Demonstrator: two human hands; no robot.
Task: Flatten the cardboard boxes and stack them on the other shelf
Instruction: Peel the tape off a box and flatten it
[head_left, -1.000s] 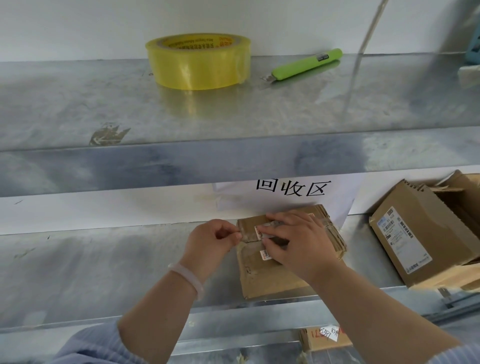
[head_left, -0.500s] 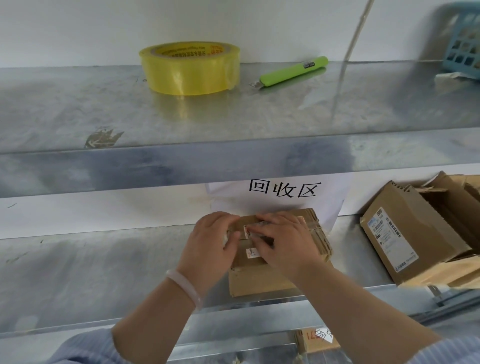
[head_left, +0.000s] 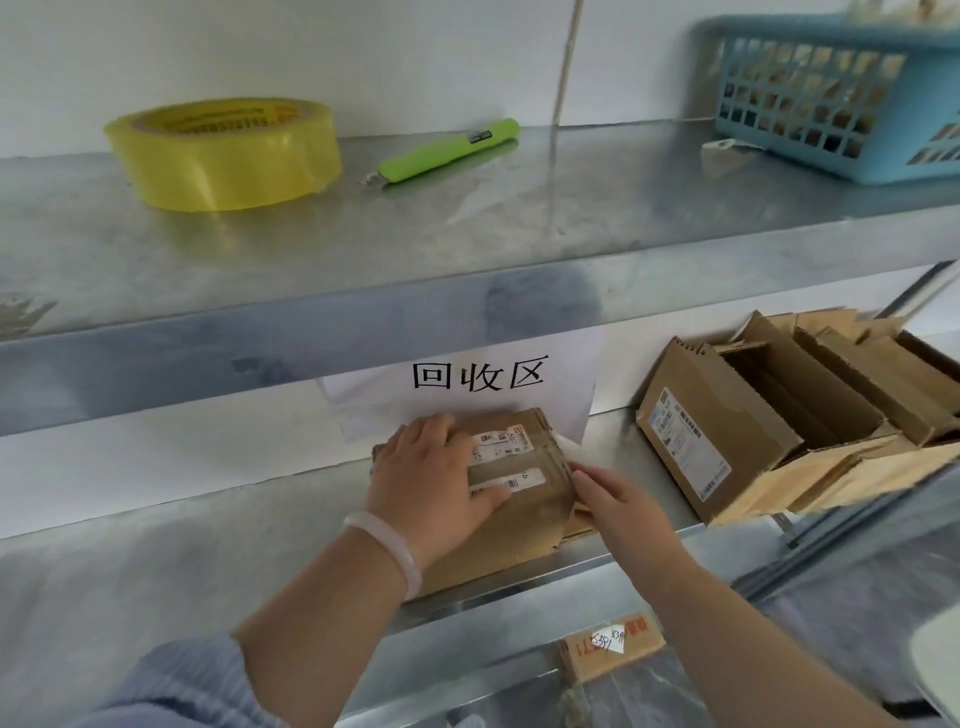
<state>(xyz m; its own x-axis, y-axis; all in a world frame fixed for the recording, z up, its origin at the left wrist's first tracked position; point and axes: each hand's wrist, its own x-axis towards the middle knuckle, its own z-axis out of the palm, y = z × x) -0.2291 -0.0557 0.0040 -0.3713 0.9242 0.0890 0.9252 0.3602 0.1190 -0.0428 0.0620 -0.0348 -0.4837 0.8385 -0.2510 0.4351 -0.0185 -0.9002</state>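
Two shelves: the metal upper shelf (head_left: 467, 249) and the metal lower shelf (head_left: 156, 571) run from left to right, one above the other, against a white wall.
Open cardboard boxes (head_left: 727, 431): a cluster stands at the right of the lower shelf, flaps up and open tops tilted; a printed label faces the near left side.
Basket (head_left: 831, 93): blue plastic lattice, far right on the upper shelf.
Tape roll (head_left: 223, 156): yellow, lying flat on the left of the upper shelf.
Flattened box (head_left: 519, 519): brown cardboard lying flat on the lower shelf, middle of the scene, its near edge at the shelf's front lip and well apart from the open cluster.
Sign (head_left: 478, 374): white paper with black characters, hanging below the upper shelf, just beyond the flattened box.
Left hand (head_left: 431, 478): palm down on top of the flattened box, fingers straight and spread, thumb stretched right over a label; it presses and grips nothing.
Right hand (head_left: 618, 499): fingers straight, their tips laid against the right edge of the flattened box; nothing is held.
Knife (head_left: 447, 150): green utility cutter, lying right of the tape roll.
Bracelet (head_left: 389, 540): pale band round the left wrist.
Labels (head_left: 506, 480): white strips on the flattened box's top face.
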